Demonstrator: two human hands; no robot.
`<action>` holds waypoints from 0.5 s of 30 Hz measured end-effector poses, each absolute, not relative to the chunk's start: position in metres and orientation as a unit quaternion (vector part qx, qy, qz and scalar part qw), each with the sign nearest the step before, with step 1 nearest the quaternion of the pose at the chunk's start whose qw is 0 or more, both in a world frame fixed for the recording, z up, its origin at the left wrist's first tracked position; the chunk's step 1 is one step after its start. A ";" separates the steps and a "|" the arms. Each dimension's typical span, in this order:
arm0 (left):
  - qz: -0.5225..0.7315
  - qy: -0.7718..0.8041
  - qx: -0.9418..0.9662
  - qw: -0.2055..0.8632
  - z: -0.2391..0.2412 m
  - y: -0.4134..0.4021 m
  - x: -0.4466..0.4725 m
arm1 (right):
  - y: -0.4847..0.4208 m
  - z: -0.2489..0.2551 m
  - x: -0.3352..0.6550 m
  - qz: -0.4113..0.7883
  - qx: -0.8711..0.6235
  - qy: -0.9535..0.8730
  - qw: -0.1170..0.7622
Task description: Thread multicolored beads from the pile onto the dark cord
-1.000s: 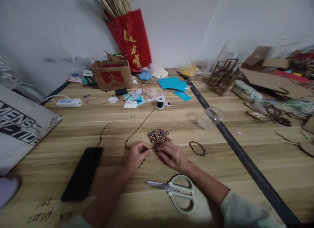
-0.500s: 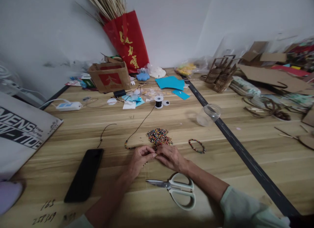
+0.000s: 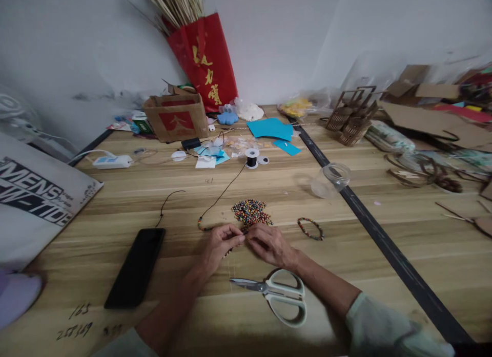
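Observation:
My left hand (image 3: 221,245) pinches the end of a black cord between thumb and forefinger. A strand of coloured beads (image 3: 204,227) on that cord runs out on the left and shows again below the palm. Beside it, my right hand (image 3: 270,243) has its fingers bent together at the near edge of a pile of loose, multicoloured beads (image 3: 251,212); whatever is between those fingertips is hidden. From the strand, the cord (image 3: 225,189) leads back to a white spool (image 3: 251,158) wound with black.
Scissors (image 3: 269,290) with pale handles lie just below my hands. A finished-looking bead bracelet (image 3: 310,228) rests to the right, and a black phone (image 3: 135,268) to the left. A clear round container (image 3: 330,180) stands farther back, near bags, blue sheets (image 3: 269,128) and small baskets (image 3: 351,122).
The view has shifted slightly, so the whole table sits a little more to the right. My right fingertips have drawn slightly apart from the left ones; the left hand keeps its pinch.

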State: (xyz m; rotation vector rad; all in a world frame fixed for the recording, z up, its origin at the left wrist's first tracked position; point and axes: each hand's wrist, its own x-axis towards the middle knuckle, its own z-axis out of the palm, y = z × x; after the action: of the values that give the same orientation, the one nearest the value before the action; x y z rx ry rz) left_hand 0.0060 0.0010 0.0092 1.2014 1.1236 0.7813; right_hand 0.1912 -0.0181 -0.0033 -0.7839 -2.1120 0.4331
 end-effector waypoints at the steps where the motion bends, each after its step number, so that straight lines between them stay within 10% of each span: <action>1: 0.336 0.488 0.522 0.614 0.011 0.000 0.006 | -0.018 -0.004 0.191 0.175 -0.311 -0.836 0.416; 15: 0.344 0.461 0.552 0.604 0.001 0.000 0.008 | -0.017 0.002 0.191 0.243 -0.334 -0.789 0.456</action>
State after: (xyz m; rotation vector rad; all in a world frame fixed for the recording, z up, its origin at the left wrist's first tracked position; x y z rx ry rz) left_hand 0.0085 0.0002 0.0005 1.2772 1.0658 0.7955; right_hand 0.1911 -0.0171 0.0018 -0.8233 -1.9449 0.5998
